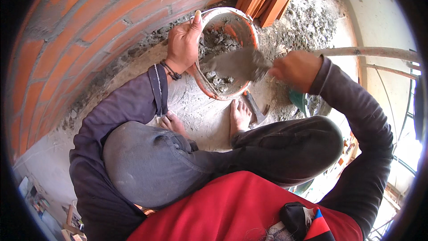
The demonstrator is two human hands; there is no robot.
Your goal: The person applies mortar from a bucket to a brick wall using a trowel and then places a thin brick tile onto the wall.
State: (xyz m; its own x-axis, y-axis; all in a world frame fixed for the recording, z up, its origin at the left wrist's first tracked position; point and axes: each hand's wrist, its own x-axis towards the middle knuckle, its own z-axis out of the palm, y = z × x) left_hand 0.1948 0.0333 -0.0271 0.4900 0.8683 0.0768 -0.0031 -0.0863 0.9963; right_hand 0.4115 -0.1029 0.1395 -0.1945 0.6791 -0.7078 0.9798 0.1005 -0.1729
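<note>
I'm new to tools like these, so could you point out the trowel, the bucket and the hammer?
Trowel (240,63), head view: on its blade, which is motion-blurred.
Bucket (224,10), head view: on the far part of its rim.
Hammer (253,105), head view: on its handle.

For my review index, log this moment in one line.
left hand: holding bucket rim; right hand: gripping trowel; trowel: across bucket mouth; mortar: inside bucket

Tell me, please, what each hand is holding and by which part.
The left hand holds the bucket by the left side of its rim. The right hand holds a trowel by its handle end, mostly hidden in the fist.
</note>
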